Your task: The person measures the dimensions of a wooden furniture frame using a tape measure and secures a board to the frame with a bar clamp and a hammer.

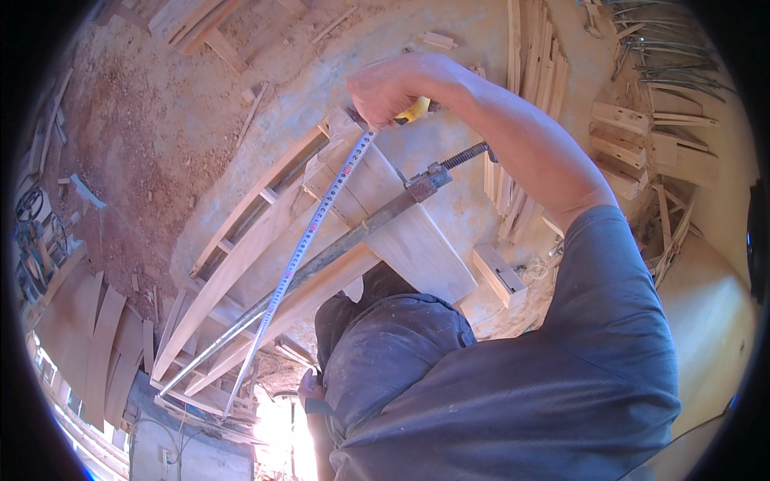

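Note:
My right hand [393, 86] is closed round a yellow-and-black tape measure [414, 111] at the top corner of a wooden frame [241, 293]. The tape's white blade [314, 228] is pulled out and runs slantwise over the frame, down to its far lower-left end. Across the same frame lies a long metal bar clamp [377, 218]; its threaded screw [465, 155] sticks out beneath my right forearm. Low beside my body, my left hand [310, 388] shows only in part, its fingers too small and hidden to read.
Curved wooden boards [104, 345] lean at the lower left. Long planks [536, 64] lie at the upper right, near stacked timber blocks [619, 148] and a bundle of metal rods [674, 52]. A wooden block [499, 275] rests on the floor right of the frame. Wood scraps dot the dirt floor [144, 136].

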Tool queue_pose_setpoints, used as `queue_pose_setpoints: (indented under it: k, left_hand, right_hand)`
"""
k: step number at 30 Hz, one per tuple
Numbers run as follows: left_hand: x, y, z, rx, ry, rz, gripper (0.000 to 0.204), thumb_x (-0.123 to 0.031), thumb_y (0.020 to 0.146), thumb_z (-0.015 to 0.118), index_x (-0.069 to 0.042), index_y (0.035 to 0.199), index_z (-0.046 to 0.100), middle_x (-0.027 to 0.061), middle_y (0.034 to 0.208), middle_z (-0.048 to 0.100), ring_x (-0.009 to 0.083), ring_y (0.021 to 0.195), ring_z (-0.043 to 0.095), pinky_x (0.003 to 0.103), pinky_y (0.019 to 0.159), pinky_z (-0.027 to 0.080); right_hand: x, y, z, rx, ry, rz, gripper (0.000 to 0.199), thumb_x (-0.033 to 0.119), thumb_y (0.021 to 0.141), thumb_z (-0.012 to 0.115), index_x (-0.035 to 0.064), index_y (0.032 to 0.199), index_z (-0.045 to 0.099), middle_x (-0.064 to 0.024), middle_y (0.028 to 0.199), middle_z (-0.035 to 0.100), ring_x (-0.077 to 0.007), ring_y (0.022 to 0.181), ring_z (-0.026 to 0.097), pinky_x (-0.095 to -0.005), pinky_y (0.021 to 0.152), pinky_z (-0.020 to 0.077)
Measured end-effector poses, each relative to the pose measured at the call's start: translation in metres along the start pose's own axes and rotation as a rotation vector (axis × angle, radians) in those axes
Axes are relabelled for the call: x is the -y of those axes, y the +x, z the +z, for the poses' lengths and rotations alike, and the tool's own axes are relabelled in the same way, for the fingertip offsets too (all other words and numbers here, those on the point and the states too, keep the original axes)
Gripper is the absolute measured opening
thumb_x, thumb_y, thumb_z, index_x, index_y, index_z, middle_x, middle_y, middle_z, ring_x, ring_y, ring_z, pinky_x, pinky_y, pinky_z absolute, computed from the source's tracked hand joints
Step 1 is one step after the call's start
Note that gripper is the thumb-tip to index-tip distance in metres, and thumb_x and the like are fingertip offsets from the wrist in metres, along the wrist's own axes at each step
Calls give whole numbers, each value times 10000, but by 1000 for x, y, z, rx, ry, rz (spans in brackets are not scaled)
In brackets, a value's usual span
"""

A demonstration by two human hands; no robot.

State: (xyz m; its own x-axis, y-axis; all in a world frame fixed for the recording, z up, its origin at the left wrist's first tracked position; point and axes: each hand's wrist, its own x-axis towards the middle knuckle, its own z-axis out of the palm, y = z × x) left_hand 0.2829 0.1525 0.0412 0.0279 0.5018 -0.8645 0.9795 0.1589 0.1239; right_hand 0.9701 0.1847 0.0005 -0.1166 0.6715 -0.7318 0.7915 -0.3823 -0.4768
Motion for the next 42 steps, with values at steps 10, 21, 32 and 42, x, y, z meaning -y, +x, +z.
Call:
queue_pose_setpoints:
  k: [10,21,32,42]
  left_hand:
    - [8,11,-2,-6,-71,92,463,-31,849,498,93,1293,538,202,960,709,222,841,692,318,740,552]
    - [-40,12,-14,85,-1071,-76,658,-42,865,569,105,1439,284,272,1237,564,373,999,634,390,797,546]
    - [-78,-21,-38,468,-696,341,450,-79,968,517,117,1360,415,235,1198,610,267,1054,636,321,886,522]
    - [-90,1,37,919,-584,409,405,-167,992,540,37,1340,506,136,1158,639,203,1007,636,331,885,522]
  right_hand:
    - [18,-14,4,-76,-115,5,129,86,632,643,7,693,725,-158,690,687,-298,633,650,-437,557,481]
    - [220,-36,195,-71,264,-357,172,153,637,665,26,737,722,-187,764,697,-347,746,694,-469,629,538]
    - [252,-96,270,-195,38,-41,200,178,719,652,11,805,719,-166,772,712,-333,707,710,-447,633,547]
    - [311,-121,365,-673,785,347,237,220,885,585,20,938,700,-230,867,688,-358,828,673,-454,739,502]
